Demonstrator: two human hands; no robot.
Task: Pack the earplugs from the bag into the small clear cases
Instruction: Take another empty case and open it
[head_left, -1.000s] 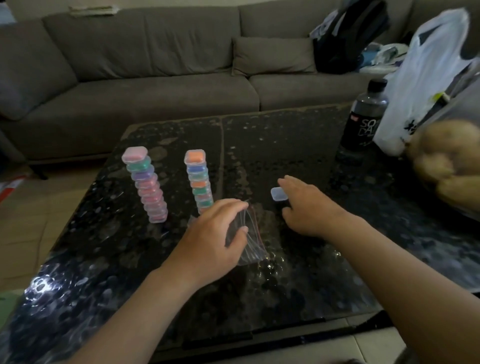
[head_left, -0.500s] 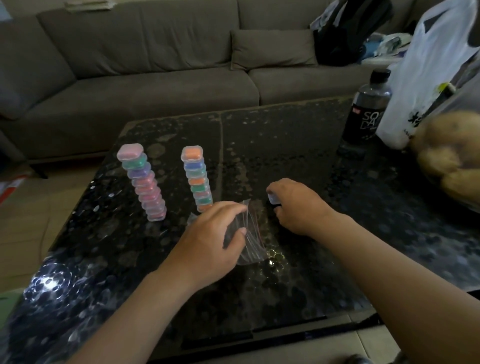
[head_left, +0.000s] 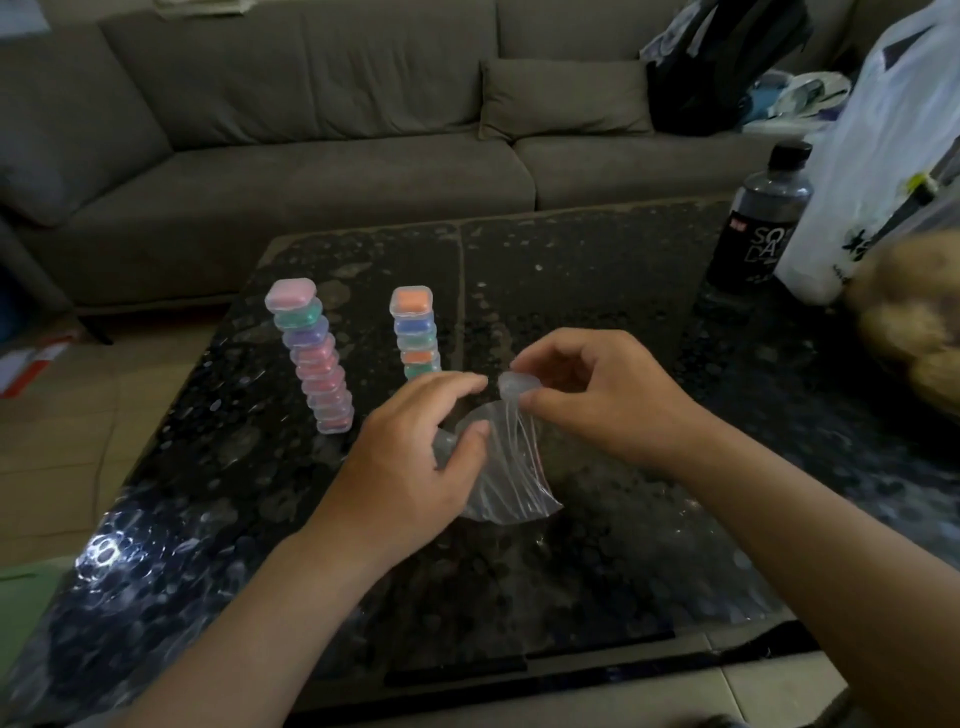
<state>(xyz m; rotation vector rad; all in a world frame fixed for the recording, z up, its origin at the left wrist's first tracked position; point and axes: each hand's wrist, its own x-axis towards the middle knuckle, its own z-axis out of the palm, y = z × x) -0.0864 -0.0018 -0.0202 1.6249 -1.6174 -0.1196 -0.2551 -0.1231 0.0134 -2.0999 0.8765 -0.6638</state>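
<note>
A small clear case (head_left: 517, 387) is pinched between the fingers of my right hand (head_left: 597, 395), lifted just above the dark speckled table (head_left: 597, 291). Under it lies a crumpled clear zip bag (head_left: 511, 478) with a red seal line. My left hand (head_left: 415, 467) rests on the bag's left side, thumb and fingers pressing the plastic. No earplugs show inside the bag. Two stacks of filled clear cases stand further back: a leaning left stack (head_left: 314, 358) topped pink, and a straighter right stack (head_left: 414, 332) topped orange.
A dark soda bottle (head_left: 761, 218) stands at the table's right rear, beside a white plastic bag (head_left: 883, 156). A blurred tan object (head_left: 914, 332) sits at the right edge. A grey sofa (head_left: 311, 156) with a cushion and a backpack runs behind the table.
My right hand closed on the clear case that lay on the table, lifted it and brought it left over the bag. My left hand stayed on the bag.
</note>
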